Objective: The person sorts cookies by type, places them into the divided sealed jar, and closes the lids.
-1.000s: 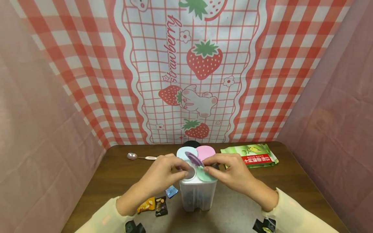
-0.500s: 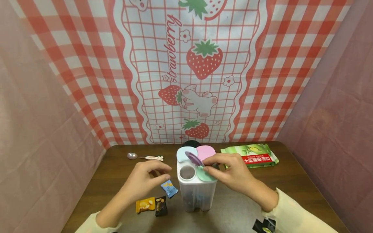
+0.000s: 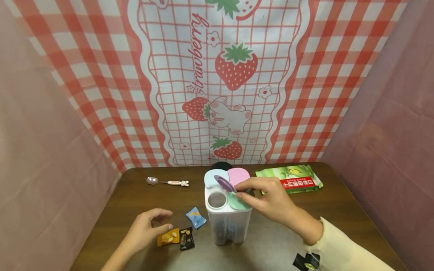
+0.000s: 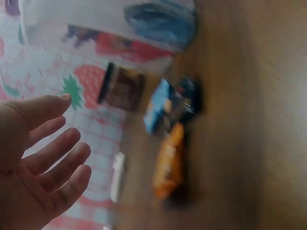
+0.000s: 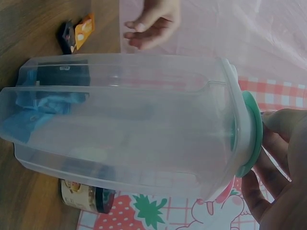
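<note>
My right hand [image 3: 271, 199] pinches the raised purple lid [image 3: 223, 183] of a tall translucent storage container [image 3: 226, 227]. The round opening [image 3: 217, 200] beneath that lid is uncovered. Light blue, pink and mint green lids [image 3: 237, 202] cover the other compartments. In the right wrist view, blue wrapped snacks [image 5: 41, 108] show through the container wall near its bottom. Left of the container, my left hand [image 3: 144, 231] hovers with relaxed fingers and holds nothing. Nearest to it lies a yellow snack packet [image 3: 168, 238], beside a black packet [image 3: 187, 238]. A blue packet [image 3: 196, 217] lies closer to the container.
A spoon [image 3: 169, 182] with a white handle lies at the back left of the table. Behind the container stands a jar with a black lid [image 3: 221, 165]. A green soft pack [image 3: 293, 178] with a red label lies at the back right. Fabric walls surround the table.
My left hand has left the uncovered opening and moved left and down to above the yellow packet. My right hand stays put on the purple lid.
</note>
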A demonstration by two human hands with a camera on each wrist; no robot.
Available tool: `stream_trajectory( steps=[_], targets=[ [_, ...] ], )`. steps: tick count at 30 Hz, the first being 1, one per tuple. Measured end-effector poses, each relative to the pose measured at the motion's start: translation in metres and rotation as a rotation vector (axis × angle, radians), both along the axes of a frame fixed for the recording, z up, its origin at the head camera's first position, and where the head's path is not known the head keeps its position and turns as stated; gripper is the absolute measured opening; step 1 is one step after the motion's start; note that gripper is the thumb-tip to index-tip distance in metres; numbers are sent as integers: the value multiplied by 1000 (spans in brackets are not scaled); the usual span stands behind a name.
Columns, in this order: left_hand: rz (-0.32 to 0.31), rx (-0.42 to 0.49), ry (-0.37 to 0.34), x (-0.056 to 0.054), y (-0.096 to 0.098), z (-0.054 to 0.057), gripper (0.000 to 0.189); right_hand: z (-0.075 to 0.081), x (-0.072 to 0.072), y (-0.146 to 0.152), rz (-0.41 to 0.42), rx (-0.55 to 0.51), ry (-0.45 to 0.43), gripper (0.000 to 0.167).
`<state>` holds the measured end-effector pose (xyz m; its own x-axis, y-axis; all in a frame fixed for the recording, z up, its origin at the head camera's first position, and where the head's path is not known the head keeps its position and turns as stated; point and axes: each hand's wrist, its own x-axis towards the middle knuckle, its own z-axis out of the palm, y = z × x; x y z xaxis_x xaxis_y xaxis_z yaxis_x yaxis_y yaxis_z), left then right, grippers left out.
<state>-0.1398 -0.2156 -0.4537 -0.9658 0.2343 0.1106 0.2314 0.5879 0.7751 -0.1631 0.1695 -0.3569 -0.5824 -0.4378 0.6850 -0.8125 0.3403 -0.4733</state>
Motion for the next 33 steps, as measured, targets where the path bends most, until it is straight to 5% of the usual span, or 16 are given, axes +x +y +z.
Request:
stream_trajectory(
  steps=[8, 15, 23, 33],
  targets=[
    [131, 8, -62, 5, -21, -39, 36, 0, -1, 0, -20, 9, 16, 23],
    [97, -48, -156, 7, -34, -56, 44, 0, -1, 1, -19, 10, 15, 23],
    [89, -82, -178, 9, -35, -66, 43, 0, -1, 1, -3, 14, 10, 23],
    [111, -178, -102, 6, -31, -68, 41, 0, -1, 1, 3, 7, 7, 23]
  ],
)
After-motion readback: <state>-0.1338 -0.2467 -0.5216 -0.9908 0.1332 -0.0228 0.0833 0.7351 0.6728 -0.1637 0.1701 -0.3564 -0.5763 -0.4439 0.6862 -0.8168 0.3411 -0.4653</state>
